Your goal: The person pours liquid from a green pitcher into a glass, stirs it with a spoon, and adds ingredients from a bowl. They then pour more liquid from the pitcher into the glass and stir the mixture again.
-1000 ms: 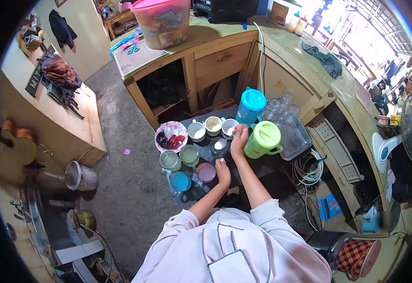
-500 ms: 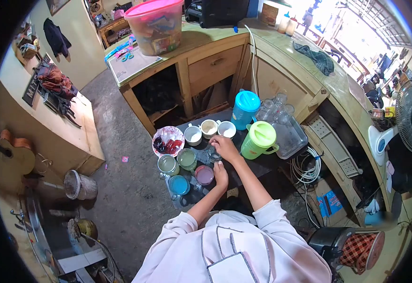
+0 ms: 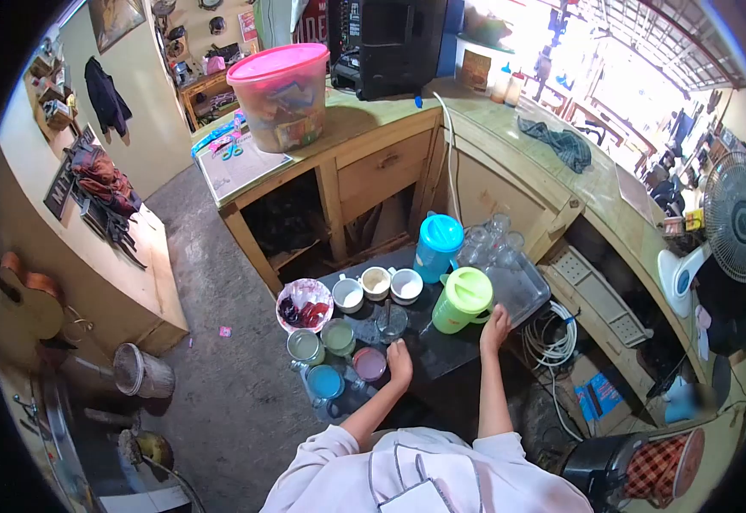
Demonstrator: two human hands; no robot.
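Green pitcher [image 3: 461, 301] stands on the dark counter [image 3: 441, 352], our right hand [image 3: 494, 325] just beside its handle, fingers loose and empty. Our left hand [image 3: 400, 359] rests by the pink cup [image 3: 370, 362]; its grip we cannot tell. We judge this a reach: next needs fingers closing round the handle.

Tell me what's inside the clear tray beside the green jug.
Clear glasses stand at the tray's far end; the rest looks bare. The green jug hides its near left corner.

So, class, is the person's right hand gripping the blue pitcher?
No, the right hand sits beside the green pitcher, clear of the blue pitcher behind it.
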